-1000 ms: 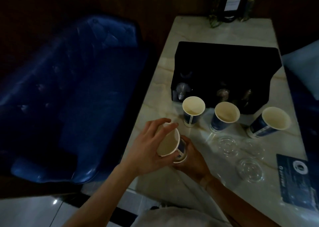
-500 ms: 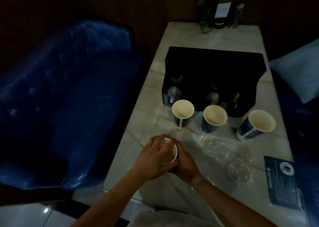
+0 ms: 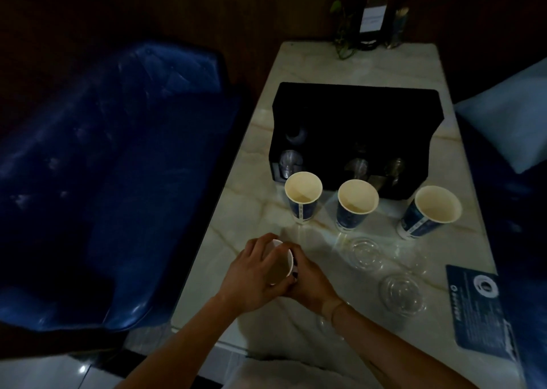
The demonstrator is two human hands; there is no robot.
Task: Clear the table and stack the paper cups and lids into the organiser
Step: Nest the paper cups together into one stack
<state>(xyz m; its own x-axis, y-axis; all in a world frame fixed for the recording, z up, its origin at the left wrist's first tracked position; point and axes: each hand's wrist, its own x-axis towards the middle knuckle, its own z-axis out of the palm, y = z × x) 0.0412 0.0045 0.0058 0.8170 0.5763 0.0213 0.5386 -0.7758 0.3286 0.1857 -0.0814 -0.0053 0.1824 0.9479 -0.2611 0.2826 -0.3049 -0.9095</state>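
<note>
Both my hands hold one blue-and-white paper cup (image 3: 284, 261) low over the near left part of the marble table (image 3: 257, 211). My left hand (image 3: 251, 273) curls over its rim and my right hand (image 3: 310, 279) grips its side. Three more paper cups stand upright in a row: left cup (image 3: 303, 197), middle cup (image 3: 356, 203), right cup (image 3: 432, 211). Clear plastic lids lie flat on the table, one lid (image 3: 364, 253) near the middle cup, another lid (image 3: 403, 295) closer to me. The black organiser (image 3: 355, 122) stands behind the cups, with clear items in its front slots.
A blue card (image 3: 485, 305) lies at the table's right edge. A small plant and a sign holder (image 3: 370, 24) stand at the far end. A blue sofa (image 3: 103, 166) runs along the left side, and a pale cushion (image 3: 509, 128) sits at right.
My hands have closed more tightly round the cup and lowered it towards the table; my left hand now covers more of its rim. The view has pulled back.
</note>
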